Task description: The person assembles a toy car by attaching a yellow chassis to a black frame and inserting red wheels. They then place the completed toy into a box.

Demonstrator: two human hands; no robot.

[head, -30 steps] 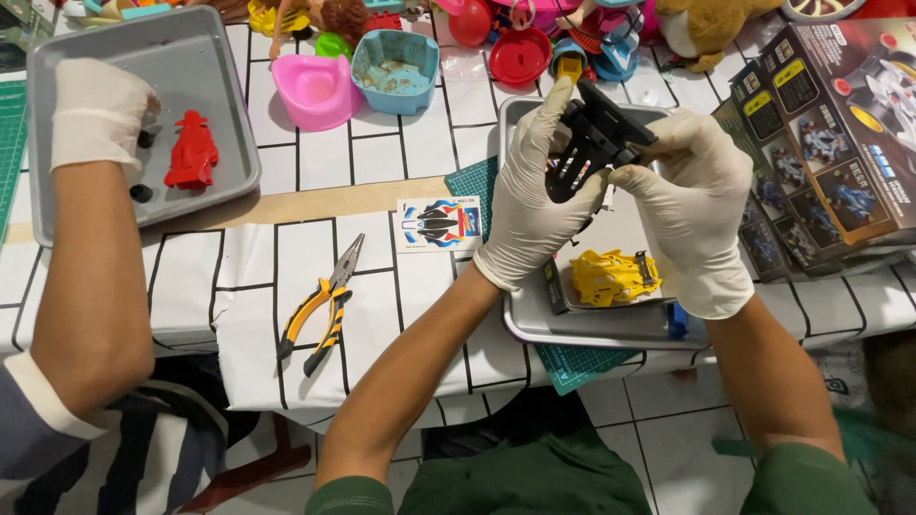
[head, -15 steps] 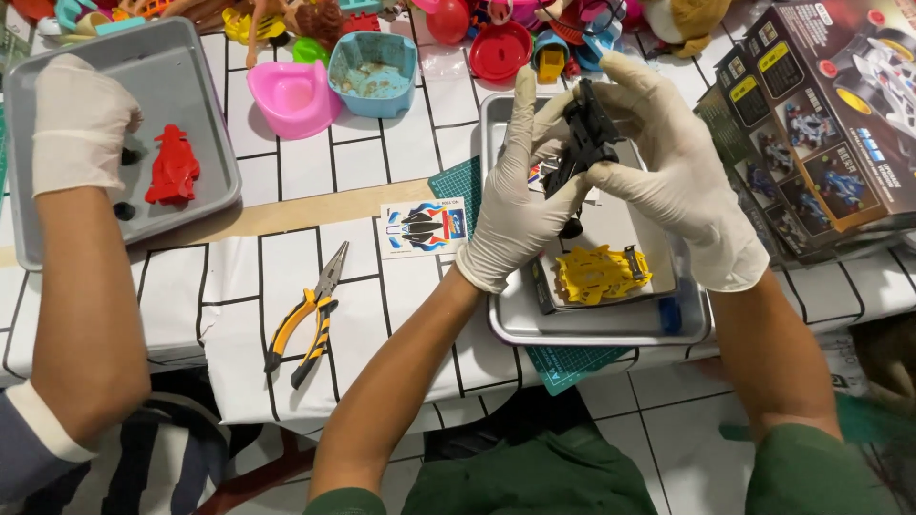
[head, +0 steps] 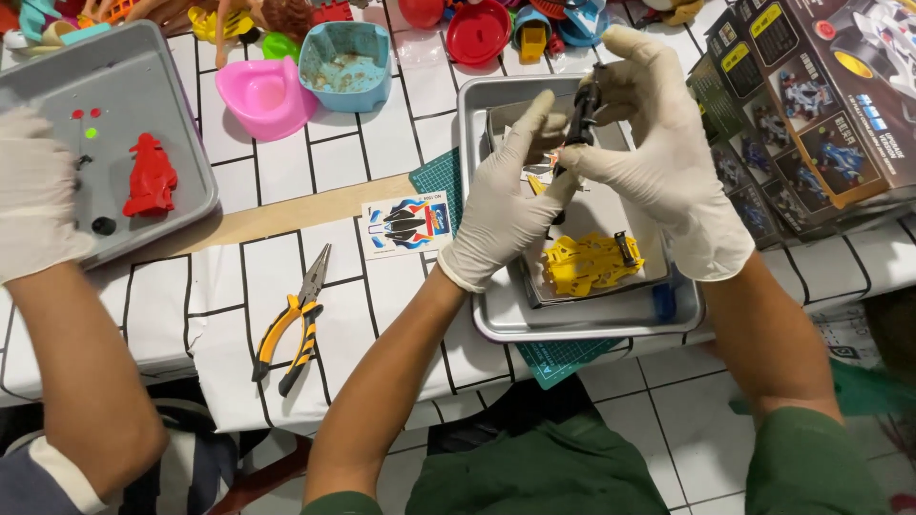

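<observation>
While both hands (head: 582, 162) pinch it, the black part (head: 582, 113) hovers above the tray (head: 496, 324).

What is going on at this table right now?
A person in white gloves holds a small black model part over a metal tray, gripping it with both the left hand and the right hand. A yellow chassis piece lies in the tray below. Yellow-handled pliers and a sticker sheet lie on the table. At the left, another person's gloved hand rests on a second tray holding a red part.
</observation>
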